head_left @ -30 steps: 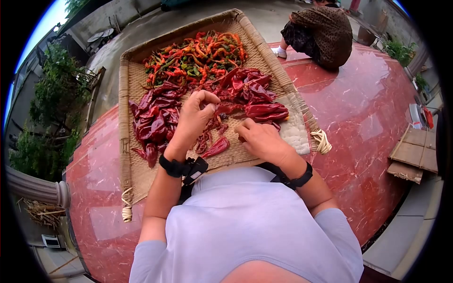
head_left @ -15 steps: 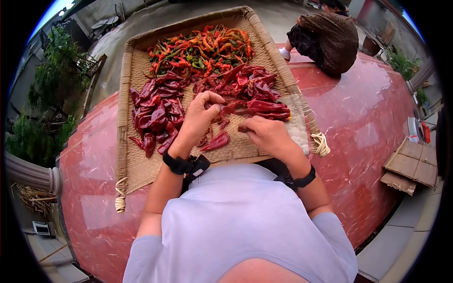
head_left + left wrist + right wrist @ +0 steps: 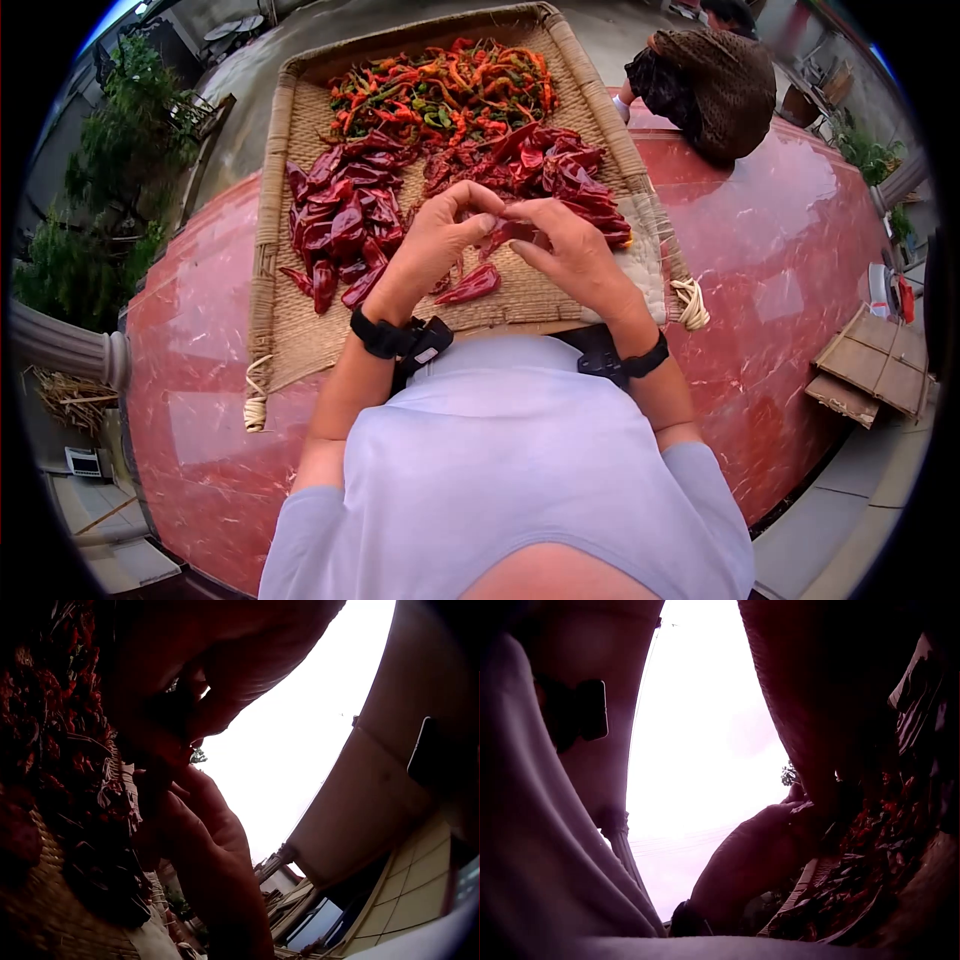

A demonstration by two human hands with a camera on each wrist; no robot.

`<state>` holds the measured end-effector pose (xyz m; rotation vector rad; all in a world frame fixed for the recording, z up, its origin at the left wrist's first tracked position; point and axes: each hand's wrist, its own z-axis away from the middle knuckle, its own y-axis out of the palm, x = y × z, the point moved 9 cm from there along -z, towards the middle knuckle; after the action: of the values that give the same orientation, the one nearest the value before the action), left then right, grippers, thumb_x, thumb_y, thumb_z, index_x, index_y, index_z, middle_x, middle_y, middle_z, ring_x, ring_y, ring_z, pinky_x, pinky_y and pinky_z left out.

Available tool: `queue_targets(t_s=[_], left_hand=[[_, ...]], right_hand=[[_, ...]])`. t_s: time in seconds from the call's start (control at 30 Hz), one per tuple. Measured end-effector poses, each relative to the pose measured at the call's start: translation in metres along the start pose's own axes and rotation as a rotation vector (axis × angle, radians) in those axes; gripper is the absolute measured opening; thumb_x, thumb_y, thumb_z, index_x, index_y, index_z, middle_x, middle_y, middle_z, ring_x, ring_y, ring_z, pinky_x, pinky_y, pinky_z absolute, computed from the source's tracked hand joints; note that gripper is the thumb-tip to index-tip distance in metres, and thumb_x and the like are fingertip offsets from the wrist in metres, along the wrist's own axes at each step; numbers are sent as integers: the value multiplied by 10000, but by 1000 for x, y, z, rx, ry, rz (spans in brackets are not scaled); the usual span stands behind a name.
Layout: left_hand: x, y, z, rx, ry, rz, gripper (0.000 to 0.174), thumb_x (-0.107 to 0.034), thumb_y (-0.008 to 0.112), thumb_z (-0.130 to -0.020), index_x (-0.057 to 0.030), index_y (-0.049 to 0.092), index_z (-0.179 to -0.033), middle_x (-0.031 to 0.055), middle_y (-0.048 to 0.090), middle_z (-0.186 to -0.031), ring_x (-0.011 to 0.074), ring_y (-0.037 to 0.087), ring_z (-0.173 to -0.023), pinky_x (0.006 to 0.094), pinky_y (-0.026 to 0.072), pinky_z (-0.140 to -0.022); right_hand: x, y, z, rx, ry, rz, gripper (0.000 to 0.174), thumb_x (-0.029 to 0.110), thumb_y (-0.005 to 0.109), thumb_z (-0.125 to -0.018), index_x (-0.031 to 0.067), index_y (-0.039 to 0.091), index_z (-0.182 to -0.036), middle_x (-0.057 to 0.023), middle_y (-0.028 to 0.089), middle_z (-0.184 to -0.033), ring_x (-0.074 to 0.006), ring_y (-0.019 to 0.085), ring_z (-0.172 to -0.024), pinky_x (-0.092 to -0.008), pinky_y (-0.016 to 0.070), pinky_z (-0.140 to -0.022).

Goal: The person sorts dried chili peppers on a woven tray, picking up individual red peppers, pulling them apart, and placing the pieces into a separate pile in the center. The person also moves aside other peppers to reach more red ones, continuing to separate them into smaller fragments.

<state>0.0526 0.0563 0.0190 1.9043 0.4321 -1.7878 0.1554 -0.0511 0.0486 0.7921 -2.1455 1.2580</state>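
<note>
The left hand (image 3: 432, 240) and right hand (image 3: 580, 258) meet fingertip to fingertip above a woven tray (image 3: 262, 285). Between them both pinch a dark red dried pepper (image 3: 498, 236), partly covered by the fingers. In the left wrist view the right hand (image 3: 214, 855) comes up from below to the left hand (image 3: 217, 667); shadow hides the detail. The right wrist view shows the left hand (image 3: 754, 851) from the side. One loose red pepper (image 3: 470, 284) lies on the weave just below the hands.
On the tray are a left pile of dark red peppers (image 3: 345, 215), a right pile (image 3: 565, 175) and thin orange, red and green peppers (image 3: 450, 90) at the far end. A person (image 3: 715, 90) sits at the upper right. Flattened cardboard (image 3: 875, 360) lies far right.
The right hand has moved up and left from the tray's lower part to meet the left hand. The left hand has stayed near its place. The view has shifted slightly.
</note>
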Motion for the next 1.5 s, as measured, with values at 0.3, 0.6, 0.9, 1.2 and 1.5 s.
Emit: queue_targets(t_s=[0.3,0.6,0.9,1.2,1.5], left_hand=[[11,-13,5,3,60,-649,188,-52,643,-927,-22,641,-1112,64,603,-1025,150,604,-861,284,517,-809],[29,3,17,179,-51,-1368,264,-194,773,-794,-46,703,-1000,141,594,-1022,328,609,-1026,434,506,-854],[-12,10,13,-47,149,-1063,123,-74,696,-888,-25,647,-990,77,600,-872,211,622,-780,338,505,-673],[-21,34,5,40,164,-428,133,-26,671,-948,6,662,-1077,41,673,-933,101,614,-853,271,515,-768],[-17,11,2,-26,262,-481,277,69,435,-998,-48,628,-1159,63,520,-1235,125,590,-979,283,500,-859]], right_hand=[[-11,-56,4,-268,-64,452,308,97,705,-877,88,672,-1183,-104,704,-1056,-298,641,-1021,-398,513,-901],[-19,-65,11,-439,-14,335,310,65,705,-860,91,684,-1168,-96,691,-1115,-313,610,-1090,-414,488,-951],[8,-60,25,-492,-117,331,253,30,723,-848,75,698,-1095,-85,691,-1080,-283,635,-975,-370,518,-854],[-13,-8,16,-75,137,-168,383,48,685,-903,49,611,-1279,-175,685,-1109,-354,669,-1038,-404,529,-885],[8,-80,-18,-380,-166,557,310,52,654,-903,117,674,-1205,-93,682,-1048,-307,628,-997,-407,477,-887]])
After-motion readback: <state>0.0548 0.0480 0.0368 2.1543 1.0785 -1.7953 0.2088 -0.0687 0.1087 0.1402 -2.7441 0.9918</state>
